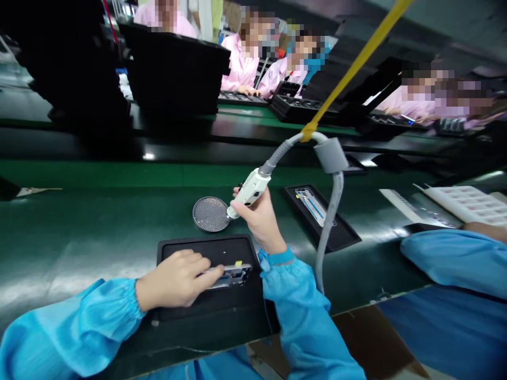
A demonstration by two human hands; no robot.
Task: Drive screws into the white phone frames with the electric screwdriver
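My right hand (263,219) is wrapped round a white electric screwdriver (252,188), tilted so that its tip points down and left. The tip is at the right edge of a round dish (211,214) holding many tiny pieces, too small to make out. A grey cable leaves the screwdriver's upper end. In front of me, my left hand (180,277) grips an opened phone (233,276), its fingers and thumb over the phone's left part, which they hide. A small yellow tab stands out at the phone's upper edge. The phone lies in a black tray (206,245).
A yellow strap (356,63) holds up the cable loop. To the right, another black tray (340,240) carries a second phone part (311,206). Beyond it are white sheets (467,203) and a neighbour's blue sleeve (455,261). People in pink sit across the bench behind black bins (174,74).
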